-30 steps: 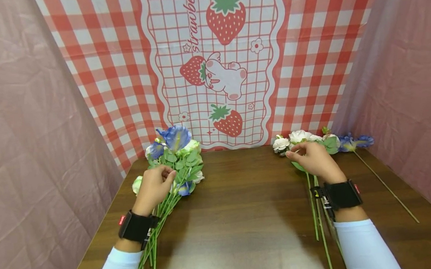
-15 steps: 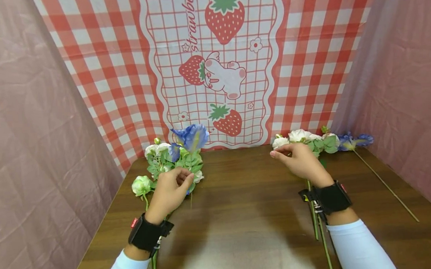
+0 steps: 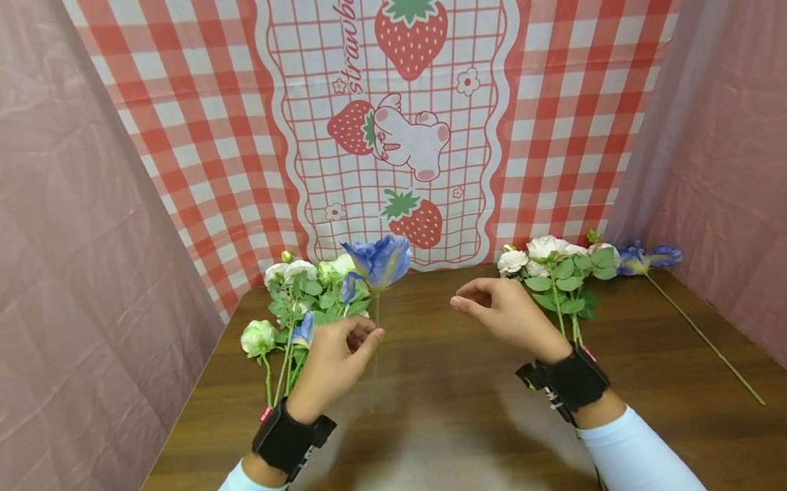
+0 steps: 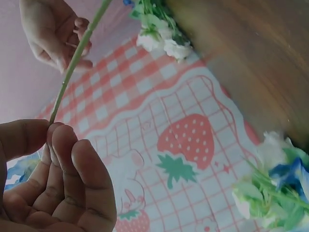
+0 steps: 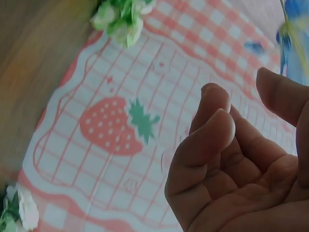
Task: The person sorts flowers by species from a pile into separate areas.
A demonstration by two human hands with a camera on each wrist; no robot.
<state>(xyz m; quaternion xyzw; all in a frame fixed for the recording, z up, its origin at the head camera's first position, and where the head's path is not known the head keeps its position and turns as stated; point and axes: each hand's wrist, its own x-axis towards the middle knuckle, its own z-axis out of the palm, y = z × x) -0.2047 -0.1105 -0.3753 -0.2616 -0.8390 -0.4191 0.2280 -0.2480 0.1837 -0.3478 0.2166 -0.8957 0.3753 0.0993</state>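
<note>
My left hand (image 3: 335, 361) pinches the thin green stem (image 4: 72, 67) of a blue artificial iris (image 3: 382, 262) between thumb and fingertips, as the left wrist view shows. The bloom stands upright above the hand, raised off the table. My right hand (image 3: 512, 317) is to the right of it, apart from the iris. Its fingers (image 5: 212, 140) are loosely bent, with a gap to the thumb and nothing between them. Beside and behind my left hand lies a bunch of white and pale green flowers (image 3: 300, 273), with another blue iris (image 3: 303, 330) partly hidden by the hand.
On the right of the wooden table (image 3: 433, 390) lie several white roses (image 3: 547, 247) with leafy stems. A single blue iris (image 3: 634, 261) lies farther right. One green-white rose (image 3: 257, 338) lies near the left edge. A checked strawberry cloth (image 3: 395, 128) hangs behind.
My left hand has moved right, lifting the blue iris out of the left bunch. My right hand has moved left, away from the white roses, toward the middle.
</note>
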